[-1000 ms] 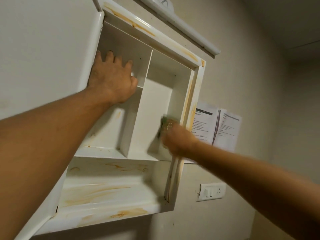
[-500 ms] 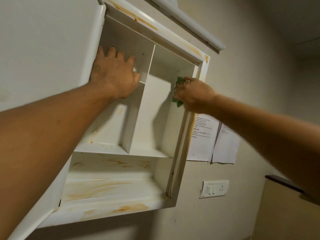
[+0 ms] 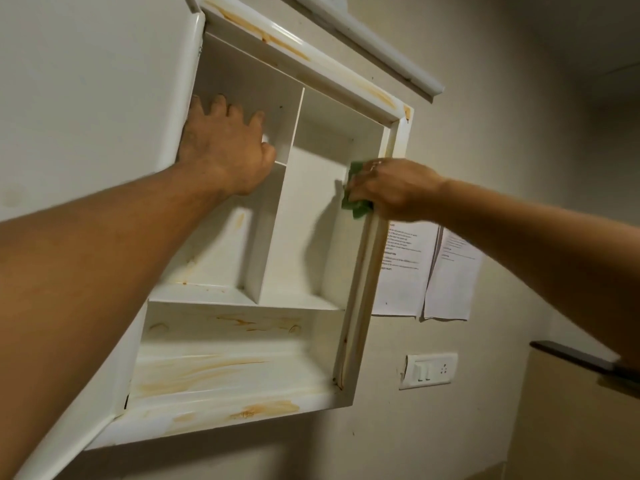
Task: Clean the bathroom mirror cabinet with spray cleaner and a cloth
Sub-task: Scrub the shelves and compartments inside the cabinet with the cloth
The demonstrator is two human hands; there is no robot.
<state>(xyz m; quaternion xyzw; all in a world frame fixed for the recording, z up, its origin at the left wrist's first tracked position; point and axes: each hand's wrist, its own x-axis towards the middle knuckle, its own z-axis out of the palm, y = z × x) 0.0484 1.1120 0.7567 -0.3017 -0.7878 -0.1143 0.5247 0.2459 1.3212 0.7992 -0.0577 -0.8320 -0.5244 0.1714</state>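
A white wall cabinet [image 3: 367, 258] hangs open above me, its inside split into upper compartments and a lower shelf with orange-brown stains. My left hand [image 3: 221, 154] rests with fingers spread inside the upper left compartment, beside the hinged door edge [image 3: 188, 81]. My right hand [image 3: 391, 188] presses a green cloth [image 3: 356, 202] against the inner right wall of the tall right compartment, near the frame. Most of the cloth is hidden under my fingers. No spray bottle is in view.
Two printed paper sheets [image 3: 426, 268] hang on the wall right of the cabinet. A white switch and socket plate [image 3: 427, 370] sits below them. A long white light fitting [image 3: 381, 46] runs above the cabinet. A dark ledge [image 3: 571, 358] juts at the right.
My right hand with the cloth went from low on the right inner wall up to the top, and has now come partway back down. My left hand has stayed put.
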